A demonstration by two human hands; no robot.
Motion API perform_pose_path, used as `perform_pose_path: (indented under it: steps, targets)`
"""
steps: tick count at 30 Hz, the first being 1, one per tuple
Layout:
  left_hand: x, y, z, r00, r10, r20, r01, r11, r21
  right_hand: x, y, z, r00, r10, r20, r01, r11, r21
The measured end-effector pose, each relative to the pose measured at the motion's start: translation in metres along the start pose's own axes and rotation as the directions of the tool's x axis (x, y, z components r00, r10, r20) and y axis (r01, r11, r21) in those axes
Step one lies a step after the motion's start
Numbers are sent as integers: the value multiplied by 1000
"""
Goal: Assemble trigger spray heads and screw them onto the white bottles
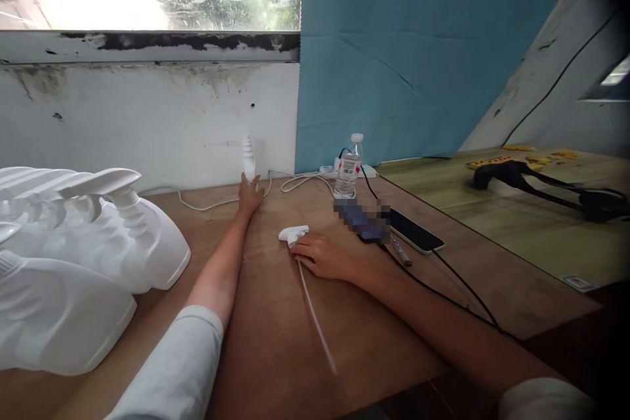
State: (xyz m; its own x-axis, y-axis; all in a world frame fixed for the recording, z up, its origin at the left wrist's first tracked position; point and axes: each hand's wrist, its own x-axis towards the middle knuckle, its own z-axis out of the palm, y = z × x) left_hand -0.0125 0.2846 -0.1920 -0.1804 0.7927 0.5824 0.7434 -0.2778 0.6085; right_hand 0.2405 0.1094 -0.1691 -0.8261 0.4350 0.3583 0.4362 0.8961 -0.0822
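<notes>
My left hand [251,197] reaches far forward, its fingers closed around the lower part of a white plastic piece with a ridged, narrow top [249,156]. That piece stands upright near the wall, and my fingers hide its base. Nearer to me, my right hand [319,254] holds a white trigger spray head [294,234] low over the wooden table. From the spray head a thin white dip tube [315,318] slants down toward me. On the left, several white spray bottles [147,243] stand crowded together, some with trigger heads on.
A clear water bottle [348,167] stands behind a phone [414,230] with a black cable and a pen [401,252]. A white cord [207,207] runs along the wall. A black strap-like object [531,187] lies on the right-hand surface.
</notes>
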Motion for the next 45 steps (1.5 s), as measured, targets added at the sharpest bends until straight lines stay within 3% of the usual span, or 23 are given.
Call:
perform_pose_path:
  steps: [3,5,8,11,13,18,21,22,24,26,27,29,31,33,40,45]
  targets:
    - [0,1,-4,998,22,-53,-24,999,-25,1,-3,1,1000,-22,2,22,1000,15]
    - [-5,4,-11,993,33,-117,-39,998,-46,1,-3,0,999,24,-31,-22,997,77]
    - [-21,11,-26,979,31,-201,-49,995,-83,2,-2,-3,965,240,-109,-218,959,182]
    - [-46,18,-45,974,44,-220,-69,992,-106,11,-6,-6,870,470,-146,-442,877,187]
    - [-66,23,-60,976,74,-203,-104,984,-145,20,-12,-7,842,525,-122,-514,851,112]
    - [-112,36,-97,992,96,-80,-118,938,-327,49,-20,-8,837,547,35,-545,837,-50]
    - [-129,40,-114,1000,29,0,-27,918,-397,69,-9,-28,791,612,21,-606,778,167]
    - [-133,41,-118,999,11,35,5,909,-417,76,-3,-39,766,642,-11,-605,727,324]
    - [-140,44,-123,994,-7,108,58,880,-472,89,8,-69,755,647,-103,-526,692,495]
    - [-147,47,-126,983,18,183,84,840,-536,97,14,-103,708,648,-282,-169,543,823]
    - [-149,49,-127,976,44,213,85,826,-557,99,15,-119,687,631,-360,29,471,882]
    - [-154,52,-128,962,100,254,64,822,-565,98,11,-146,618,593,-515,334,395,856]
    - [-156,55,-127,954,142,264,25,840,-543,91,5,-166,539,551,-637,500,399,769]
    - [-157,55,-127,953,175,247,-21,852,-524,82,0,-179,484,512,-710,569,433,700]
    - [-156,53,-125,949,229,216,-88,853,-515,59,3,-199,419,454,-787,625,485,612]
    - [-157,53,-125,946,245,211,-110,857,-504,58,5,-201,434,473,-767,577,508,640]
